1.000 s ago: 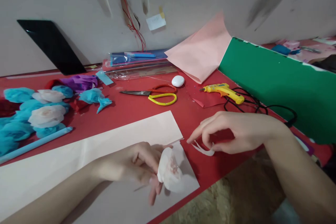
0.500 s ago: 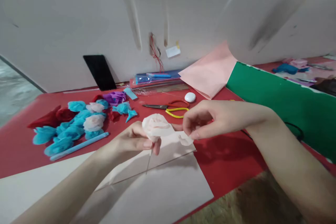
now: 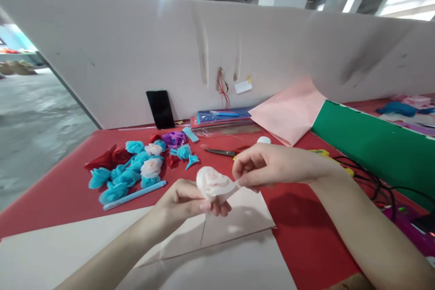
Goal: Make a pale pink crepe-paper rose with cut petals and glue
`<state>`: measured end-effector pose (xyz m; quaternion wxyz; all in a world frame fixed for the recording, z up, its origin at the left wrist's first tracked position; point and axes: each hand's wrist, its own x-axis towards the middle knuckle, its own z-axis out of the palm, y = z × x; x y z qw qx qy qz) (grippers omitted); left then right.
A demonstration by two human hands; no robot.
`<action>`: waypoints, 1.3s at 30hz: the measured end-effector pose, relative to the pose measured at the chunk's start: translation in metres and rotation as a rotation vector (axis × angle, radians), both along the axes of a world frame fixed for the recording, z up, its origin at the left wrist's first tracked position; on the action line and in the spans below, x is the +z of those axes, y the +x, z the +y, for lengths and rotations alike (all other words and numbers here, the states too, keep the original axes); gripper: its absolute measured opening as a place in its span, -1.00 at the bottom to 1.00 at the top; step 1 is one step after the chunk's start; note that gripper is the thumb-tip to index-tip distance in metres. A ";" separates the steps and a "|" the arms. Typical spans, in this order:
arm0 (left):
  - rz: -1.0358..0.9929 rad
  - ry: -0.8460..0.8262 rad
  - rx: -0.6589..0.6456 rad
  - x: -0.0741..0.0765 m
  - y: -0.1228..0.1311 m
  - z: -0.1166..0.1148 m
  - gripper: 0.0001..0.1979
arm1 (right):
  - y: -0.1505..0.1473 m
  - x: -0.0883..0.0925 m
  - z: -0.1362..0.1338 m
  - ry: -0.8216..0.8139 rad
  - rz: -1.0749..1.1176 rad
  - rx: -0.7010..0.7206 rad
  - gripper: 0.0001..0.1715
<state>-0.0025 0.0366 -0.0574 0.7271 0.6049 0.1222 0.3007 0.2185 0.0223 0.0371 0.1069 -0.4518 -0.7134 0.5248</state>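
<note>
A pale pink paper flower on a thin stem sits in my left hand, whose thumb and fingers close round its base. The stem points down over the pale paper sheets. Between the thumb and finger of my right hand is the loose end of the flower's paper strip, drawn out to the right. Scissors lie on the red table behind my right hand, which hides their handles.
Blue, red, purple and pink paper flowers lie at the left beside a light blue stick. A black phone leans on the white partition. Pink paper, a green board and black cables are at the right.
The view has tilted up and shifted left. The paper strip between my hands has gone from hanging curled to pulled straighter towards my right fingers; both hands keep hold.
</note>
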 end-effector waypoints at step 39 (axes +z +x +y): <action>0.010 0.220 0.276 0.034 -0.011 0.006 -0.84 | -0.040 -0.011 -0.035 0.475 0.425 -0.589 -0.70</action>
